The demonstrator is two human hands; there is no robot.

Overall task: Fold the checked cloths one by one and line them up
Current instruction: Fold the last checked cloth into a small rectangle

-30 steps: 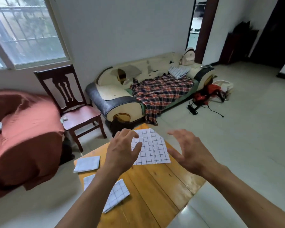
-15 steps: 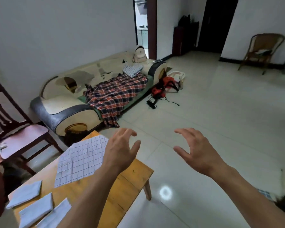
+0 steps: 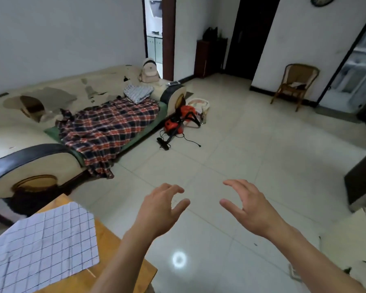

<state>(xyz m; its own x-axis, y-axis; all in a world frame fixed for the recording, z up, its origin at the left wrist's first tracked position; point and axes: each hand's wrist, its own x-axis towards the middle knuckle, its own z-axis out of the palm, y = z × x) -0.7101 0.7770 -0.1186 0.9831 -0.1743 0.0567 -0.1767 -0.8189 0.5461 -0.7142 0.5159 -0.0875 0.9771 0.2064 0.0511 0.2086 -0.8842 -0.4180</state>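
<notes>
One checked cloth (image 3: pixel 42 246) lies unfolded on the counter (image 3: pixel 123 269), seemingly awaiting folding, while the left hand (image 3: pixel 159 210) and right hand (image 3: pixel 251 208) hover spread, empty, over the floor.

- Open tiled floor (image 3: pixel 251 157) spreads ahead and right.
- Far left, a sofa (image 3: pixel 40 149) with plaid blanket (image 3: pixel 108 127) blocks passage.
- An orange machine (image 3: pixel 175 123) and its cord lie beside the sofa's end.
- Near left, the table (image 3: pixel 118 250) corner juts out.
</notes>
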